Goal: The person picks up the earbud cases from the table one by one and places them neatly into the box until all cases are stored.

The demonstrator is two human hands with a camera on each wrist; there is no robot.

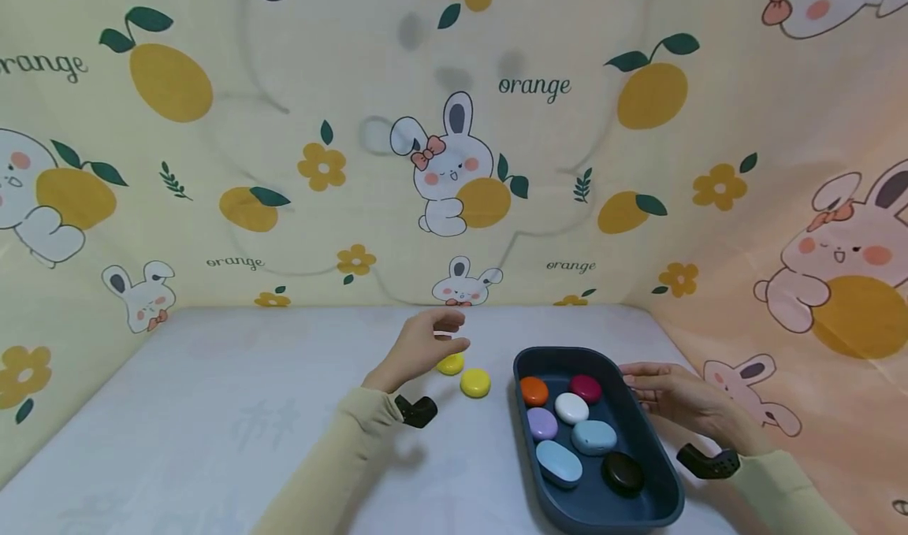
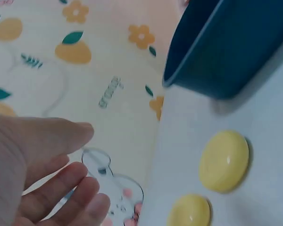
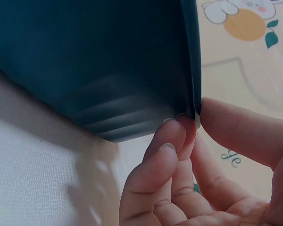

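A dark blue oblong tray (image 1: 613, 409) stands on the table with several smooth, pebble-like pieces in it. They include an orange piece (image 1: 534, 391), a dark red one (image 1: 585, 388), a white one (image 1: 571, 408), a lavender one (image 1: 542, 424) and a black one (image 1: 623, 473). My right hand (image 3: 203, 169) pinches the tray's rim between thumb and fingers. Left of the tray, two round yellow pieces (image 1: 475, 383) lie on the table. My left hand (image 1: 420, 347) hovers near them, fingers loosely bent and nothing in its grasp.
Pale cloth covers the table (image 1: 248, 425). A patterned curtain (image 1: 355, 204) with rabbits and oranges rises behind and at both sides. Two light blue pieces (image 1: 559, 463) also lie in the tray. Each wrist carries a black device (image 1: 417, 411).
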